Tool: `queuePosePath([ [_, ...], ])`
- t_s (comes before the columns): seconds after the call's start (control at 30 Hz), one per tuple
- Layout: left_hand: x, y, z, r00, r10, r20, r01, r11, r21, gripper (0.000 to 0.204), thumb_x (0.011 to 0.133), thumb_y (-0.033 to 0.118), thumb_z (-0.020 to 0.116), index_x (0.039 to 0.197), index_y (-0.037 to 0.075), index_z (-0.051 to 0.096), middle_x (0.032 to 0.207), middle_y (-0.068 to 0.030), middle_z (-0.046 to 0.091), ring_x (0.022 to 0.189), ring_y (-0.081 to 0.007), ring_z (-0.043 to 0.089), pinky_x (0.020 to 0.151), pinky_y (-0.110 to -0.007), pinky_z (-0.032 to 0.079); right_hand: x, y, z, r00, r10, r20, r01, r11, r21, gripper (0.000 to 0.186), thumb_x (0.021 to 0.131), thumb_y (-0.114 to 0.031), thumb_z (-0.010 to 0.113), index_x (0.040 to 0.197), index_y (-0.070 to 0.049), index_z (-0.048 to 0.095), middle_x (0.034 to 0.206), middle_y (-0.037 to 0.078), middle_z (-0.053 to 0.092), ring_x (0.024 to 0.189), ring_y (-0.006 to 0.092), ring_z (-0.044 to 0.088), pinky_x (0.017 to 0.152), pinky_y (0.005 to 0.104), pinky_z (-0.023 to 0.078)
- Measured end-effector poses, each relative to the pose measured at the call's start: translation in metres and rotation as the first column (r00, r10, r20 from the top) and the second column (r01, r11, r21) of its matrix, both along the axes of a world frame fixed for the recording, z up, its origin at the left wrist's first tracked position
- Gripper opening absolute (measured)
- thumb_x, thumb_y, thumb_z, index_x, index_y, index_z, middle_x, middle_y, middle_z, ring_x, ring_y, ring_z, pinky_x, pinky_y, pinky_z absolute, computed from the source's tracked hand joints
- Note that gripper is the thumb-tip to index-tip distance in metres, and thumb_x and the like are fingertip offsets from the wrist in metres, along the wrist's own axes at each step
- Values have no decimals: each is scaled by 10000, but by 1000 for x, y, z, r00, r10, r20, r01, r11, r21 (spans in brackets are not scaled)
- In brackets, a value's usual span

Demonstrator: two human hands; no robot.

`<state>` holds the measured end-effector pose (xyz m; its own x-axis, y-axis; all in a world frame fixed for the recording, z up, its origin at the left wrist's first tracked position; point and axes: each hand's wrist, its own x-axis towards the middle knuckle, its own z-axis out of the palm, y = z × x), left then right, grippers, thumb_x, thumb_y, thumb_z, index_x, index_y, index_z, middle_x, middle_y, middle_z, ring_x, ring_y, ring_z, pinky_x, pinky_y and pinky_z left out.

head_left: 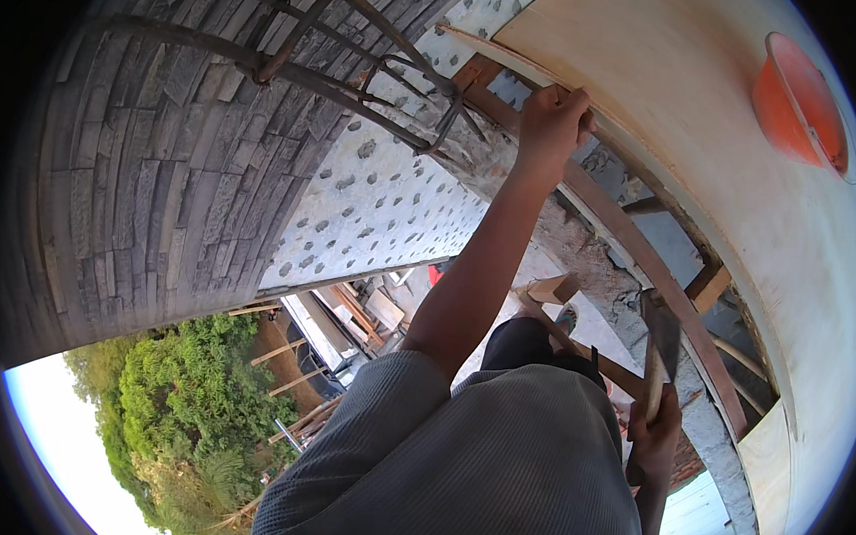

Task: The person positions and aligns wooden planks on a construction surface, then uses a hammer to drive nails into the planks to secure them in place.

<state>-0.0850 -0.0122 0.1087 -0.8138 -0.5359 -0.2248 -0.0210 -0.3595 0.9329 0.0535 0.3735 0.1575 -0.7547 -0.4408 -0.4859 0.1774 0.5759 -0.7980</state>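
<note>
My left hand reaches far forward, its fingers curled closed at the edge of a plywood sheet. Whatever lies within those fingers, if anything, is hidden. Down at the right, my right hand is wrapped round the handle of a wooden-handled tool with a flat, dark metal head. The tool's head points upward, beside a long reddish-brown timber. That timber runs along below the plywood edge, with gaps and cross pieces between the two.
An orange-red plastic basin rests on the plywood. Tied steel reinforcing bars jut out at the upper left, before a grey stone-clad wall. Rough concrete borders the timber. Far below lie stacked boards and trees.
</note>
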Motion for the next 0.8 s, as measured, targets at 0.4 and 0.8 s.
queuePosePath([
  [0.4,16,-9,3,991,-55,120,57,998,-14,602,928,537,683,1179,9,540,1107,-176,590,917,-238,660,759,-372,591,-14,-20,-48,996,74,52,-80,988,134,259,912,-160,697,1097,-9,598,763,142,675,663,237,684,625,385,520],
  [0.8,-23,-17,-26,998,-66,-23,67,830,554,626,920,152,608,1469,6,345,1478,-232,385,1377,-443,399,1122,-681,374,13,22,-58,984,176,12,-176,982,75,417,923,-262,709,1234,-14,583,1018,195,682,887,310,684,809,414,527],
])
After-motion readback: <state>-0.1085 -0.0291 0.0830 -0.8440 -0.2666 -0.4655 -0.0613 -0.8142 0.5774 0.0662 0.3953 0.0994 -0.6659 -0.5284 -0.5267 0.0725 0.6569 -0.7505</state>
